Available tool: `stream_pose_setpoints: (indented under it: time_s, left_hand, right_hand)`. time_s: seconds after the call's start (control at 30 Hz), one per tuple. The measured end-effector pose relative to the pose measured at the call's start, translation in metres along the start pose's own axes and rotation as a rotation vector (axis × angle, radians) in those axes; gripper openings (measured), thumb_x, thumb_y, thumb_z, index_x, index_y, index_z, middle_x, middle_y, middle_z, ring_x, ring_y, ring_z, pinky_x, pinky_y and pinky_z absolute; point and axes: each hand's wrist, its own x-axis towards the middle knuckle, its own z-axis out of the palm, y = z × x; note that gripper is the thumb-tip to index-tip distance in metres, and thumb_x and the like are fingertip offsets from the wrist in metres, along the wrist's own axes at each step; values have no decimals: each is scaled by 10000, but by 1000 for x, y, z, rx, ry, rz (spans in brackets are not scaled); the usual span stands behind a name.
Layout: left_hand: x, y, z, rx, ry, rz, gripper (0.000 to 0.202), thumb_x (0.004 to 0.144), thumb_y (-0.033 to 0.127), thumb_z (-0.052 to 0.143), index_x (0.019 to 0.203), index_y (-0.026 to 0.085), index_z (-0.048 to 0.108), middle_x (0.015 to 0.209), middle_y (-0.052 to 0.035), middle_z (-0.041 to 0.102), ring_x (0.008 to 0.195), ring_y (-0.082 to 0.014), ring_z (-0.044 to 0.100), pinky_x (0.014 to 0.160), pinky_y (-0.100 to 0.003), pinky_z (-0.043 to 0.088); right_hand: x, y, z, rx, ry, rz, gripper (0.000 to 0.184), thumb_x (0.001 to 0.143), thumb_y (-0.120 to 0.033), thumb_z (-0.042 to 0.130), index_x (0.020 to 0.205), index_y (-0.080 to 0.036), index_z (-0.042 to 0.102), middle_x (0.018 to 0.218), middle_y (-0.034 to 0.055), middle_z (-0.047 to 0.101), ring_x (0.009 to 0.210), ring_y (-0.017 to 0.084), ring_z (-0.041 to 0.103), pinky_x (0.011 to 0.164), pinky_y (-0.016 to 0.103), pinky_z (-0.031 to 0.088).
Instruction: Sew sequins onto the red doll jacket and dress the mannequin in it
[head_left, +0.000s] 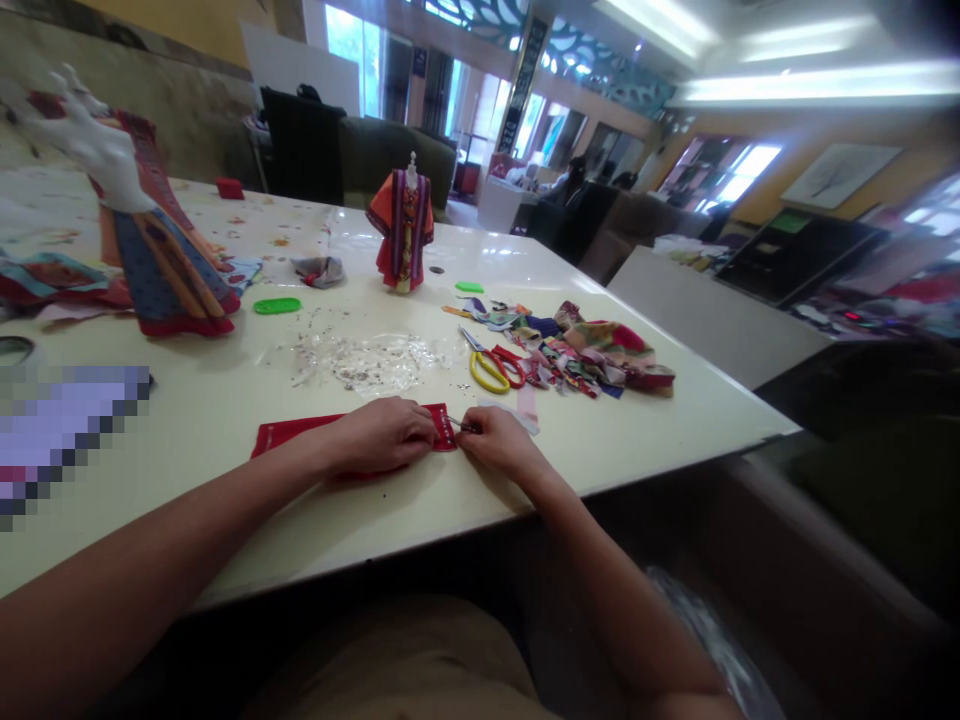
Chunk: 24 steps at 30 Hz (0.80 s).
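A red strip of cloth (289, 432) lies along the table near its front edge, with a row of small pale, shiny dots at its right end. My left hand (386, 432) rests over the strip, fingers curled and pressing on it, so its middle is hidden. Just right of the dotted end is my right hand (495, 440), closed in a pinch round a slim metal tool (456, 422) that looks like tweezers. The tool's tip points left at the dots. Behind my hands, small shiny beads or stones (367, 365) are scattered on clear plastic.
Yellow-and-red-handled scissors (489, 370) lie beside a heap of fabric scraps (577, 350). Two dressed figurines, a near one (169, 260) and a farther one (405, 230), stand on the table. Green trays (277, 306) and a blurred-out flat object (67, 430) lie to the left.
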Motion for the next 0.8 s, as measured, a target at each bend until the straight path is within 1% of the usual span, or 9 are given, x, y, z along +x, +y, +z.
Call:
stream_pose_setpoints:
  time_s: [0.17,0.4,0.8]
  left_hand:
    - [-1,-1,0,-12,12,4,206,899,182,505,825,175,697,853,-47,703,812,-165,631,790,-272,445]
    - [0,-1,1,14,-8,3,205,906,191,499,831,173,689,865,-46,699,836,-168,633,812,-277,449]
    - [0,0,0,-16,15,15,210,891,178,501,786,179,684,815,-39,689,789,-164,621,778,-280,446]
  right_hand:
    - [1,-1,0,0,-5,9,123,750,-266,595,656,-191,571,649,-11,573,645,122,486,555,237,272]
    - [1,-4,0,-14,-6,15,139,752,-279,616,652,-188,584,640,-10,571,633,121,481,550,240,257]
    - [2,-3,1,-25,-7,6,138,754,-280,618,654,-189,589,646,-4,584,633,124,485,548,243,246]
